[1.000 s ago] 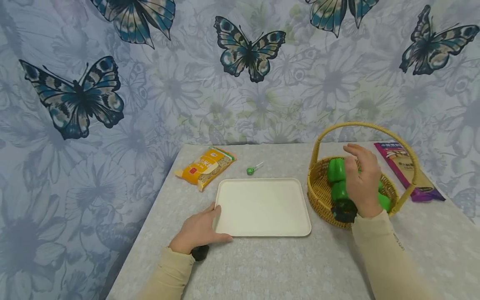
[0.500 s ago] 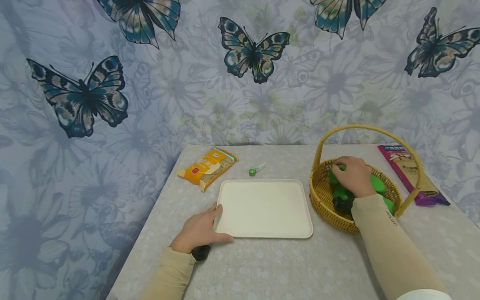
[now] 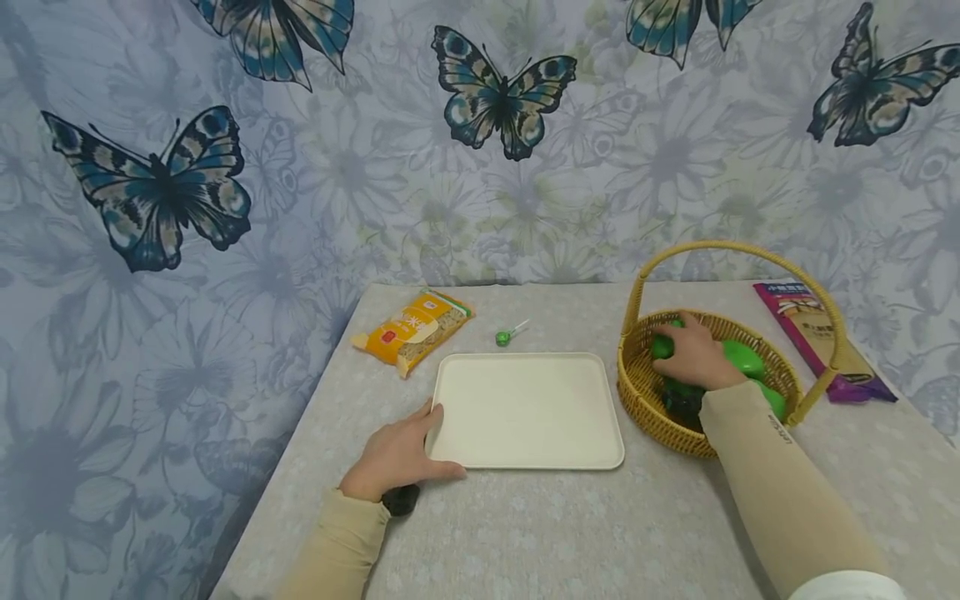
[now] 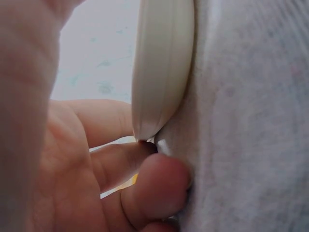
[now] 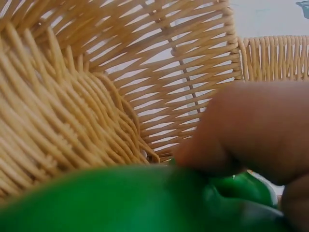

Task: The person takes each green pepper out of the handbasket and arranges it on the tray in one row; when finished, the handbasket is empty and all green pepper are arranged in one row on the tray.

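My left hand (image 3: 397,454) rests at the near left corner of a cream rectangular tray (image 3: 525,412). Its fingers lie along the tray's left side and its thumb along the front edge. In the left wrist view, fingertips (image 4: 161,181) touch the cloth beside the tray's rim (image 4: 161,63). My right hand (image 3: 697,354) is inside a yellow wicker basket (image 3: 645,408), gripping a green bell pepper (image 3: 662,345) at the left. Other green peppers (image 3: 744,358) lie beside and under this hand, partly hidden. In the right wrist view a bent finger presses against smooth green skin (image 5: 120,200).
An orange bag of grain (image 3: 416,331) lies at the back left. Behind the tray is a green lollipop (image 3: 504,337) with a white stick. A purple and tan packet (image 3: 821,342) lies right of the basket. The basket's tall handle (image 3: 723,245) arches over my right hand.
My right hand has come down from above the basket into it, and its fingers have curled onto a green bell pepper. The left hand has stayed at the tray's corner.
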`<state>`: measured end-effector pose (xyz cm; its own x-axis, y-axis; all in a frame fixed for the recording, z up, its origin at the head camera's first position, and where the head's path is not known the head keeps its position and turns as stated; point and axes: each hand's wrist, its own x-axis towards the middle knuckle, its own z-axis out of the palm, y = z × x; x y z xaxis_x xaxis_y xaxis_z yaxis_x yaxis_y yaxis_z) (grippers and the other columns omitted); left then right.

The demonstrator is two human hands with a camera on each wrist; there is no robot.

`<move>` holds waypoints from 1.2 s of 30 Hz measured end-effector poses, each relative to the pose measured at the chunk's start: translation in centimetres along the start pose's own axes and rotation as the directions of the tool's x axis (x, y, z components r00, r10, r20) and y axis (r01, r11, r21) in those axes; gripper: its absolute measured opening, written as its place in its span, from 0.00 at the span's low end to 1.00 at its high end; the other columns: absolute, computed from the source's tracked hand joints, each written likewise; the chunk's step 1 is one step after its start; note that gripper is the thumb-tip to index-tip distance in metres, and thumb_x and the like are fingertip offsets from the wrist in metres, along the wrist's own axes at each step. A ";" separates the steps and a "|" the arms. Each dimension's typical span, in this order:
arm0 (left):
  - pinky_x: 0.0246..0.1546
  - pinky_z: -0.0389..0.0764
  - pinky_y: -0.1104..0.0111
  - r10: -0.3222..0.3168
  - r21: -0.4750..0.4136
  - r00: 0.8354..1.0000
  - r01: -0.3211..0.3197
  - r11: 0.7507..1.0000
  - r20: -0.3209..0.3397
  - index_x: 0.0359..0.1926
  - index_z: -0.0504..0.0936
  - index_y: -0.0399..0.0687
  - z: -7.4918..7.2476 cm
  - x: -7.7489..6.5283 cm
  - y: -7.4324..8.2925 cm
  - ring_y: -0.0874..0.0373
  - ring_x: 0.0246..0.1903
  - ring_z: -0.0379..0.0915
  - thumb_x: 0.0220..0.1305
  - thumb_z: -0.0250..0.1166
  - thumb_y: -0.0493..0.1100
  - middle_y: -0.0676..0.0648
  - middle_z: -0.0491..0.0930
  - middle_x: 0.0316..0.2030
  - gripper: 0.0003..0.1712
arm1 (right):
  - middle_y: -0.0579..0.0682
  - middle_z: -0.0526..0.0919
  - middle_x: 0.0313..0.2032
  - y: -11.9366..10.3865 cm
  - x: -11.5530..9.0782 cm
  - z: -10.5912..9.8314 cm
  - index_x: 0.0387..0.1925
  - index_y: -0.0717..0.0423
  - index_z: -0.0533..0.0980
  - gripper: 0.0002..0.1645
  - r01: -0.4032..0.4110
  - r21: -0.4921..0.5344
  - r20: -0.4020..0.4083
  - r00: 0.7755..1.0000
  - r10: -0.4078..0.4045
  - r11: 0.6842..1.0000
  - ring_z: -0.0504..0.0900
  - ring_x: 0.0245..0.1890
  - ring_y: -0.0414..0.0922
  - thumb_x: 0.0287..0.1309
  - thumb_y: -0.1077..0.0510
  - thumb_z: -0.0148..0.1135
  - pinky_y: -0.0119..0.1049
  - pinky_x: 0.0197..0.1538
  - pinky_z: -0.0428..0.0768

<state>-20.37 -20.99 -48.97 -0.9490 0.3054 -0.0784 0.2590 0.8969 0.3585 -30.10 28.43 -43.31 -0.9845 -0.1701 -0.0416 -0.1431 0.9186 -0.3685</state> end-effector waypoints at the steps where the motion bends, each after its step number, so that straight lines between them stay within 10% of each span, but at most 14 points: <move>1: 0.56 0.79 0.45 -0.002 0.002 1.000 0.002 1.000 0.000 0.80 0.62 0.50 0.0 0.0 0.0 0.38 0.68 0.71 0.39 0.68 0.87 0.42 0.58 0.79 0.74 | 0.79 0.43 0.75 0.0 0.0 0.0 0.73 0.63 0.66 0.41 0.004 0.014 -0.005 1.000 -0.004 1.000 0.52 0.69 0.84 0.60 0.54 0.63 0.82 0.54 0.63; 10: 0.58 0.79 0.44 -0.009 -0.009 1.000 0.009 1.000 0.012 0.79 0.62 0.49 -0.1 -0.2 0.1 0.38 0.69 0.70 0.39 0.69 0.86 0.43 0.58 0.79 0.74 | 0.77 0.68 0.62 0.3 -0.4 0.0 0.71 0.68 0.67 0.40 0.035 0.170 -0.026 0.999 -0.031 0.985 0.73 0.52 0.65 0.65 0.52 0.65 0.59 0.46 0.77; 36: 0.56 0.80 0.45 0.013 -0.003 1.000 -0.013 1.000 -0.011 0.79 0.63 0.48 -0.2 -0.2 0.2 0.36 0.66 0.73 0.41 0.68 0.86 0.40 0.60 0.78 0.72 | 0.75 0.67 0.68 -0.3 -0.5 0.3 0.76 0.68 0.61 0.53 0.066 0.161 -0.014 0.998 -0.065 0.985 0.73 0.60 0.67 0.65 0.36 0.66 0.62 0.54 0.76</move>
<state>-20.15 -20.96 -48.71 -0.9475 0.3133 -0.0635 0.2707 0.8920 0.3621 -29.53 28.13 -43.51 -0.9746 -0.2240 -0.0048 -0.1897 0.8361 -0.5147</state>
